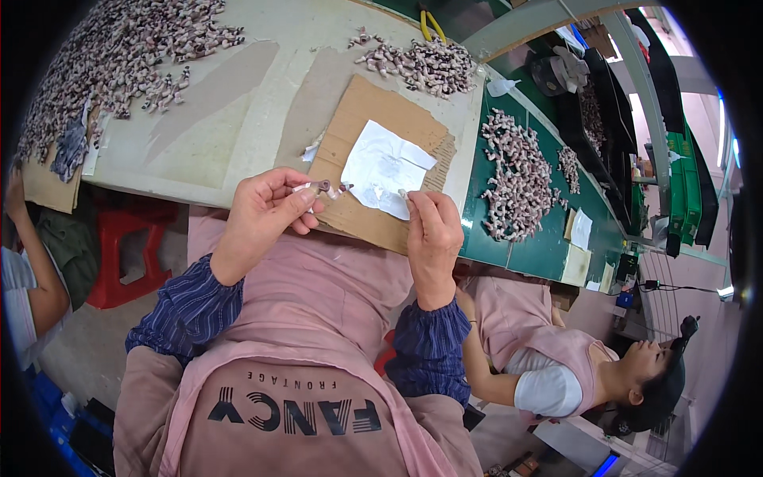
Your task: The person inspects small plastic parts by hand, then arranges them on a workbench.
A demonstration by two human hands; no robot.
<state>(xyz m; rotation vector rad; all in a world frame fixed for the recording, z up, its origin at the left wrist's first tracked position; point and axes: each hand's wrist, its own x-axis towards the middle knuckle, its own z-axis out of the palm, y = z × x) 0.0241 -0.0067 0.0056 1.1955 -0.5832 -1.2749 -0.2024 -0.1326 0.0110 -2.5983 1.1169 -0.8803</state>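
Note:
My left hand pinches a small brown, pinkish-white and dark figurine-like piece between thumb and fingers, just above the near edge of the cardboard. To its right, my right hand is closed with thumb and forefinger together on a small whitish bit, too small to name. Between and beyond both hands lies a creased white paper sheet on a torn brown cardboard piece. A faint smudge and a small pale scrap mark the sheet.
Large heaps of similar small pieces cover the far left; more lie in a pile beside yellow-handled pliers and a pile on the green table. A co-worker sits at right, another person's arm and a red stool at left.

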